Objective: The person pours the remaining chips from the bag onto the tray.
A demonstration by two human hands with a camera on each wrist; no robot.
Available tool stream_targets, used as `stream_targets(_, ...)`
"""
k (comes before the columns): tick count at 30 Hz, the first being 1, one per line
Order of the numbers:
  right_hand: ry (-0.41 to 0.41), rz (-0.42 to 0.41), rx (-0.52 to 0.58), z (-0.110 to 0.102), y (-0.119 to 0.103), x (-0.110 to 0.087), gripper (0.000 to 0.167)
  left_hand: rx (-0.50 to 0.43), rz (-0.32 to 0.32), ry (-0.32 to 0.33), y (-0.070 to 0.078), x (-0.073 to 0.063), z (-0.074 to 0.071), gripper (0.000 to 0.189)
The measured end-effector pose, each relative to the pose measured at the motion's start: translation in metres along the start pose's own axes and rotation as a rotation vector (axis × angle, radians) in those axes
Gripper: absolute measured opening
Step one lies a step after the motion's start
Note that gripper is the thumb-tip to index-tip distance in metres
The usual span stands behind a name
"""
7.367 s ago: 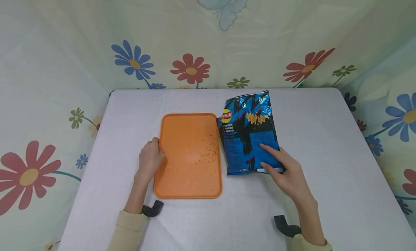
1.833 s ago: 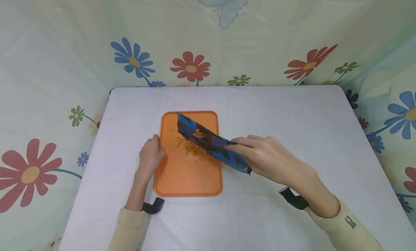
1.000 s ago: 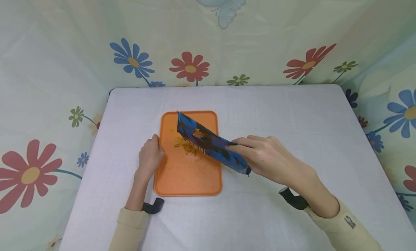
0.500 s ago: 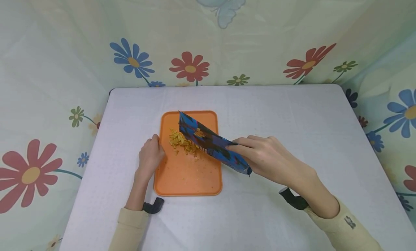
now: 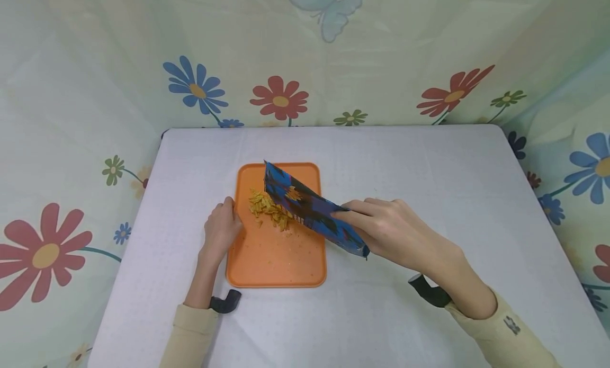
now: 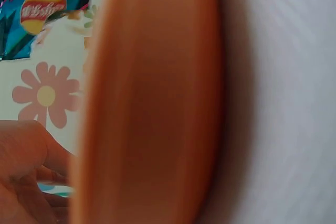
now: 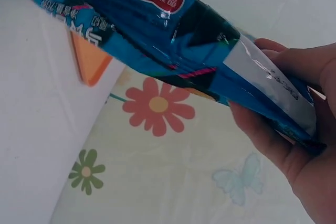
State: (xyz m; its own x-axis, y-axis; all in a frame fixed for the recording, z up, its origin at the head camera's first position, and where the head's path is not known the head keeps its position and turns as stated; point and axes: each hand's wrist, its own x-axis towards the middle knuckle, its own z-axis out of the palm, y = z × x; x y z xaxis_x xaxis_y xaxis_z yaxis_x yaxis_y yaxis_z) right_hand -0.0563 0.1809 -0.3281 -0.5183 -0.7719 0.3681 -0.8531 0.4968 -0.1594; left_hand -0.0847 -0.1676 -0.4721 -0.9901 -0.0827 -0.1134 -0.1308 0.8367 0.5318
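In the head view my right hand (image 5: pixel 388 227) holds a blue-and-black chip bag (image 5: pixel 310 204) by its lower end. The bag slants down to the left, its mouth over the orange tray (image 5: pixel 276 265). A heap of wavy yellow chips (image 5: pixel 266 205) lies in the tray's upper left, partly hidden under the bag. My left hand (image 5: pixel 221 227) grips the tray's left edge. From the right wrist, fingers and thumb (image 7: pixel 304 69) pinch the bag's white-labelled end (image 7: pixel 262 72). The left wrist view shows the tray's side wall (image 6: pixel 157 103) up close, fingers curled at its edge.
Both sit on a white-covered table (image 5: pixel 429 172). Small crumbs (image 5: pixel 290 265) dot the tray's lower half. A flower-printed curtain (image 5: pixel 381 55) surrounds the table's back and sides. Black wrist mounts (image 5: pixel 225 302) stick out by both cuffs.
The bag, earlier beside the tray on the right, has been brought over it and tipped. Chips have come out and the heap has grown. The left hand has stayed at the tray's edge.
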Motion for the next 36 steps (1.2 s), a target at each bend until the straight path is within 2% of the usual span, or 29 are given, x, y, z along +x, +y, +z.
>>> stream_targets(7, 0.029, -0.013, 0.012, -0.0011, 0.0006, -0.0015, 0.042, -0.002, -0.007, 0.0, -0.0005, 0.0001, 0.0008, 0.017)
stream_targets(18, -0.003, -0.025, 0.033, -0.0052, -0.0025, -0.0028, 0.043, 0.007, -0.006, 0.003, -0.0004, 0.0005, 0.0005, 0.016)
stream_targets(36, -0.005, -0.005, 0.037, -0.006, -0.0016, -0.0045, 0.04, 0.017, -0.007, 0.001, 0.0007, -0.0004, 0.0004, 0.015)
